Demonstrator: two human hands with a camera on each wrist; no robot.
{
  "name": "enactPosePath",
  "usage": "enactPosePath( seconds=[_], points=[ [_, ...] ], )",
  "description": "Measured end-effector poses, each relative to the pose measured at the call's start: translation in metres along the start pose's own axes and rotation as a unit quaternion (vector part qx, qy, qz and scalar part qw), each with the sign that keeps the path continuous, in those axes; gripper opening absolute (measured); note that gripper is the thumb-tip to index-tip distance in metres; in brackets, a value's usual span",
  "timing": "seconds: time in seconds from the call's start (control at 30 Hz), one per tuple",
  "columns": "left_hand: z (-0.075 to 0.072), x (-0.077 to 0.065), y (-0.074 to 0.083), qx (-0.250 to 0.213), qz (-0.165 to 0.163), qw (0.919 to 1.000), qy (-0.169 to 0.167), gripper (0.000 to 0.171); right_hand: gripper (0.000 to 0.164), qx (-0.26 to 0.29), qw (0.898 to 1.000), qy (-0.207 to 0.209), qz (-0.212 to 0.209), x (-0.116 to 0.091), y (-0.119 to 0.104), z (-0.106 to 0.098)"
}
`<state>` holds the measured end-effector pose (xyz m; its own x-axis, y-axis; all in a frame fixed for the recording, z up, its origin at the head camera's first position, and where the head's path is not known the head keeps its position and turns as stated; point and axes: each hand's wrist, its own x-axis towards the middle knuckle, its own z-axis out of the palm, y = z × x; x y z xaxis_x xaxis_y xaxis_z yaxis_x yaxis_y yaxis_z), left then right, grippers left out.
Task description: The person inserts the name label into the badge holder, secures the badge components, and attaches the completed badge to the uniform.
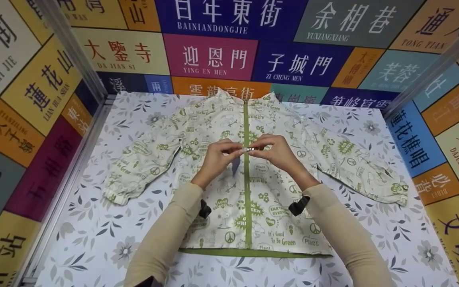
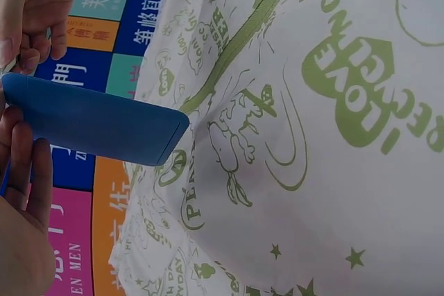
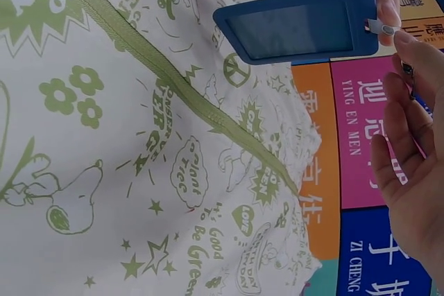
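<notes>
A blue badge holder with a clear window hangs between my two hands, in front of a white jacket with green print. At its slotted end sits a small pale tab. My left hand pinches the holder at this end, fingertips at the tab. With thumb and forefinger, my right hand pinches a small metal clasp joined to the tab. Both hands meet over the jacket's green zipper, fingertips almost touching.
The jacket lies flat with both sleeves spread, on a table covered in a white leaf-and-flower print. Colourful panels with street names stand at the back and both sides. Dark wrist straps circle both sleeves.
</notes>
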<state>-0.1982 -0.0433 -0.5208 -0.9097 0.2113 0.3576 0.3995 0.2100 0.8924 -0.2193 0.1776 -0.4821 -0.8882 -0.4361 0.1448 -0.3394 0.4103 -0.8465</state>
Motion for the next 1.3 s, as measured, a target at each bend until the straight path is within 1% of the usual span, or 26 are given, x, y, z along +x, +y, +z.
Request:
enactPosePath(
  seconds=[0.13,0.27,0.6,0.7,0.9,1.0,1.07,1.2,1.3],
  points=[
    [0.001,-0.001,-0.001,-0.004,-0.005,1.0000,0.002,0.018,0.017,-0.005,1.000,0.001,0.002,-0.002,0.002,0.002],
    [0.002,-0.001,-0.001,-0.009,-0.005,0.9999,0.005,0.017,0.016,-0.003,1.000,0.004,-0.002,-0.002,0.004,0.003],
    [0.004,0.000,0.004,0.009,-0.014,0.9999,0.003,0.019,0.015,-0.004,0.999,0.020,-0.025,-0.003,0.004,0.003],
    [0.004,0.000,0.005,0.011,-0.011,0.9999,0.005,0.019,0.017,-0.003,0.999,0.025,-0.031,-0.003,0.004,0.003],
    [0.006,-0.001,0.004,0.012,0.004,0.9999,0.008,0.019,0.017,0.004,0.999,0.033,-0.043,-0.004,0.004,0.005],
    [0.008,-0.001,0.004,0.033,0.020,0.9990,0.023,0.020,0.017,0.008,0.998,0.037,-0.044,-0.004,0.003,0.007],
    [0.009,0.000,0.006,0.062,0.031,0.9968,0.039,0.019,0.017,0.009,0.998,0.041,-0.046,-0.004,0.003,0.008],
    [0.012,0.001,0.009,0.124,0.048,0.9884,0.074,0.017,0.018,0.006,0.997,0.057,-0.044,-0.002,0.001,0.011],
    [0.014,0.003,0.011,0.152,0.059,0.9820,0.096,0.016,0.018,0.003,0.997,0.070,-0.044,0.000,0.000,0.013]
  ],
)
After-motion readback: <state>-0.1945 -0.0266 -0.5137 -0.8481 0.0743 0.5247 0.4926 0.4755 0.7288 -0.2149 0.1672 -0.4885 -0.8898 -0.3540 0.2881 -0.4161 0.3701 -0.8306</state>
